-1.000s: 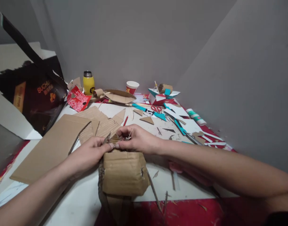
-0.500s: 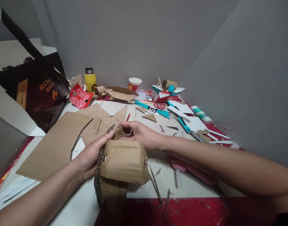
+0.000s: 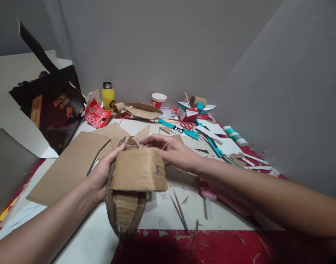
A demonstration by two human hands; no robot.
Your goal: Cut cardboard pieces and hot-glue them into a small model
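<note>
Cardboard model: held up over the bench's near edge, a flat panel facing the camera and a ribbed, boat-shaped part hanging below it.
Bench: white top with a red strip along the near edge, set in a grey corner.
Torn box: dark printed, propped at the far left corner.
Cardboard sheet: flat on the left side, just behind the model.
Left hand: clasped round the model's left edge, thumb on top.
Right hand: fingers narrowed on the model's far top edge, with a thin stick between them.
Yellow bottle: upright by the back wall.
Cup: red and white, at the back wall.
Scraps: teal, white and brown offcuts crowd the right side.
Splinters: on the bench near the model.
</note>
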